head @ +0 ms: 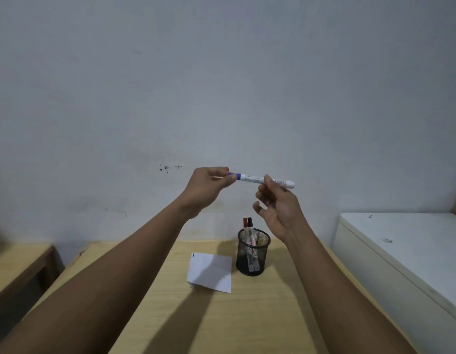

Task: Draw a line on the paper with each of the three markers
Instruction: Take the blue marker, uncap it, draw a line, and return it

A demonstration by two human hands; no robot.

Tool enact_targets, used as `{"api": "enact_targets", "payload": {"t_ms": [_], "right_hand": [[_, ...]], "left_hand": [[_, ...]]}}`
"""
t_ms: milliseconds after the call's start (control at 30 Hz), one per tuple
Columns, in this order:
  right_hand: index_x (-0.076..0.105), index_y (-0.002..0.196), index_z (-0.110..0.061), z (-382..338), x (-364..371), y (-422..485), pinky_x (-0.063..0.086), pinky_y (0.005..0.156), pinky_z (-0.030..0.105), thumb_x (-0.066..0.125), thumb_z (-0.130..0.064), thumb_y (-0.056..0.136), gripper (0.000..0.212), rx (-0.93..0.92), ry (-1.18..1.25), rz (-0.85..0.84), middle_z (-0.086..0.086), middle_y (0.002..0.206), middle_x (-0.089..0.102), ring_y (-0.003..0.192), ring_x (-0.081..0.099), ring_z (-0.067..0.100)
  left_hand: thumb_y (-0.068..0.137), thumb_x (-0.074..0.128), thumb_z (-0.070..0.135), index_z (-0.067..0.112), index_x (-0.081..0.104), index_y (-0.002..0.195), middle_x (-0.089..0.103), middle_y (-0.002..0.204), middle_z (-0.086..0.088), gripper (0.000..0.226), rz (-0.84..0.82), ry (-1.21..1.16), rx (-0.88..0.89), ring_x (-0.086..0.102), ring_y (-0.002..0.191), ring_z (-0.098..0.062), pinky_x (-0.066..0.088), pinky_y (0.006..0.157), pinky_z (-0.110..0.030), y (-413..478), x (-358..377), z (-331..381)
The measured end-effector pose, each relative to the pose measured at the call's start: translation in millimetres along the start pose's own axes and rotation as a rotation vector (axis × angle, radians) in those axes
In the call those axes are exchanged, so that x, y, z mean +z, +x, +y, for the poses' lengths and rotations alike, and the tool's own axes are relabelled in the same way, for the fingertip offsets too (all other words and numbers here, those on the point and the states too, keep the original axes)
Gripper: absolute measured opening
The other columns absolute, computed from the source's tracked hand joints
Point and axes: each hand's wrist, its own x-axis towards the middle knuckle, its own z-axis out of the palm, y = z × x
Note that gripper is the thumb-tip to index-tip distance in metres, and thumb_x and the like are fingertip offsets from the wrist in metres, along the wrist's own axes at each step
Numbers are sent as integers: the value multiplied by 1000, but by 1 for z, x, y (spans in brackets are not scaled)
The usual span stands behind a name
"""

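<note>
Both hands pinch a white, blue-capped marker (262, 179) held level.

Both arms raised; left hand (209, 186) pinched closed, right hand (278, 208) half-curled.

Table (247, 323): pale wood-grain, smooth matt. Pen holder (253, 254): black metal mesh. Paper (211, 273): white, matt. Marker (262, 179): glossy white plastic. Wall (222, 72): matt paint.

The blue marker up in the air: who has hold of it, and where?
Both hands. The left hand pinches the blue marker at its blue cap end; the right hand grips the white barrel.
</note>
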Motion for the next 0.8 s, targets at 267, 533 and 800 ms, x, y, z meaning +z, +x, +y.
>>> {"api": "enact_targets", "payload": {"t_ms": [267,533,800], "right_hand": [[78,89,-9,17,38,-19,47,57,26,77,-37,88,28,-67,-451,-24,1,72,71,64,59,11],[78,89,-6,37,58,-18,55,70,27,78,-28,89,22,-65,-483,-80,-5,66,72,57,59,5],[79,90,-18,60,54,-12,55,61,21,76,-27,91,10,-147,-582,-136,-4,77,79,64,65,7]], "left_hand": [[78,71,51,29,68,92,64,125,6,26,79,945,383,53,119,-17,28,109,-56,-40,-21,-8],[95,46,49,28,72,95,74,89,8,34,96,1138,489,64,93,-12,4,114,-64,-57,-46,-24],[90,52,56,29,73,95,73,105,11,35,-27,830,143,61,89,-12,35,103,-52,-65,-82,-77]]}}
